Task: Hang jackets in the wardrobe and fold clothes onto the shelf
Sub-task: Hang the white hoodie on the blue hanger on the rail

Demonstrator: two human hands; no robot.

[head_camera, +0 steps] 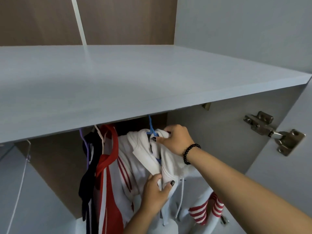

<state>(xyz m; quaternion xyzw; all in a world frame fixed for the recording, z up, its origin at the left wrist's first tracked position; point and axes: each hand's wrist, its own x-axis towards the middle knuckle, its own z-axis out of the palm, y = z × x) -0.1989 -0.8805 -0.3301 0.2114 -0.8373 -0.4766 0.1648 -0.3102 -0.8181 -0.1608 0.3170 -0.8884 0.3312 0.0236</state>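
A white hooded jacket (135, 159) with red stripes hangs on a blue hanger (150, 127) under the grey shelf (118, 85) of the wardrobe. My right hand (175, 139), with a black bead bracelet at the wrist, grips the jacket's collar right at the hanger's neck. Lower down, my left hand (155, 191) pinches the front edge of the white fabric near the drawstrings. To the left hang a red and white jacket (108, 183) and a dark navy garment (89, 174). The rail itself is hidden behind the shelf.
The wardrobe's right door stands open, with a metal hinge (273, 132) on its inner face. A purple hanger (84, 142) shows beside the navy garment. The left door's edge (18, 191) is at the lower left. The brown back panel (50, 174) is behind the clothes.
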